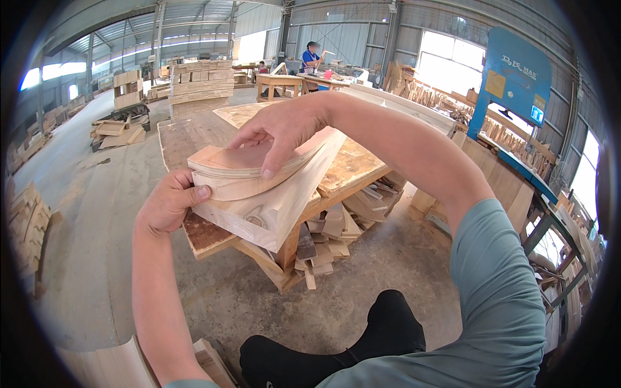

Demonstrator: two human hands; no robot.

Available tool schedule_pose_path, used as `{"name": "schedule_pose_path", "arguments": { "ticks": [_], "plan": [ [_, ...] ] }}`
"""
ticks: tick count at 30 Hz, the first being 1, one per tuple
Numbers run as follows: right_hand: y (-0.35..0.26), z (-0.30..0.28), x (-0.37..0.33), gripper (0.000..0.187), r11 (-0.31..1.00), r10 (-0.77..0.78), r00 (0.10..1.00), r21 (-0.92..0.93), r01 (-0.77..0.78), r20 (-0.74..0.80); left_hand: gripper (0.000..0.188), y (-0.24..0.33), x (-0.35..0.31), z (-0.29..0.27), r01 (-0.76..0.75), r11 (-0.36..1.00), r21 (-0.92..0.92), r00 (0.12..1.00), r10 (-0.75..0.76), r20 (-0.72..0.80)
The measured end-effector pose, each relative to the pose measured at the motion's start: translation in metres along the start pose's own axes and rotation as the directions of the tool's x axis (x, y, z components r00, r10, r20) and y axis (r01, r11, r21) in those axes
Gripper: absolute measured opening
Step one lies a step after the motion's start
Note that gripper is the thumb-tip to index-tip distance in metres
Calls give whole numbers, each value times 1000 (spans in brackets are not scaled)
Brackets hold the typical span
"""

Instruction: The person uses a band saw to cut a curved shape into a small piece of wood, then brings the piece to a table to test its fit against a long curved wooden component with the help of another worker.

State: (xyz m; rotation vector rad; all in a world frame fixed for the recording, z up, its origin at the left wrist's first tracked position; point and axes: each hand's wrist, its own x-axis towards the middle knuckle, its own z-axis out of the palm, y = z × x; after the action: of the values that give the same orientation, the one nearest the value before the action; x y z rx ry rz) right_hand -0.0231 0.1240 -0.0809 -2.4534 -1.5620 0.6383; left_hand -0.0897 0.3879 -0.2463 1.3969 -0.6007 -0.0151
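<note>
A curved, layered wooden piece (236, 187) with a rounded near edge lies on top of a larger pale wooden block (249, 223). My left hand (169, 202) grips the left end of the curved piece, thumb on its near side and fingers mostly hidden behind. Reaching over from the far side, my right hand (284, 132) is closed over the curved piece, its thumb pressed on the layered edge. Under both pieces is a worn wooden worktable (349, 171), and the block's front corner juts past the table's near edge.
Wood offcuts (330, 236) are heaped beneath the table. A blue bandsaw (517, 77) stands at the right. Stacked boards (202, 87) rise behind the table. Another person in blue (310, 58) works at a far bench. Curved wooden parts (113, 365) lie by my left arm.
</note>
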Motion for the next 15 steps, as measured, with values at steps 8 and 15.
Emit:
{"name": "schedule_pose_path", "arguments": {
  "ticks": [8, 15],
  "plan": [
    [-4, 8, -3, 102, 998, 51, 998, -23, -52, -39, 31, 4, 3, 9, 26, 999, -31, 1000, -27, -15],
    [2, 8, 0, 91, 1000, -24, 998, -21, 22, -63, 30, 0, 6, 2, 30, 998, -57, 1000, -30, -7]
  ]
}}
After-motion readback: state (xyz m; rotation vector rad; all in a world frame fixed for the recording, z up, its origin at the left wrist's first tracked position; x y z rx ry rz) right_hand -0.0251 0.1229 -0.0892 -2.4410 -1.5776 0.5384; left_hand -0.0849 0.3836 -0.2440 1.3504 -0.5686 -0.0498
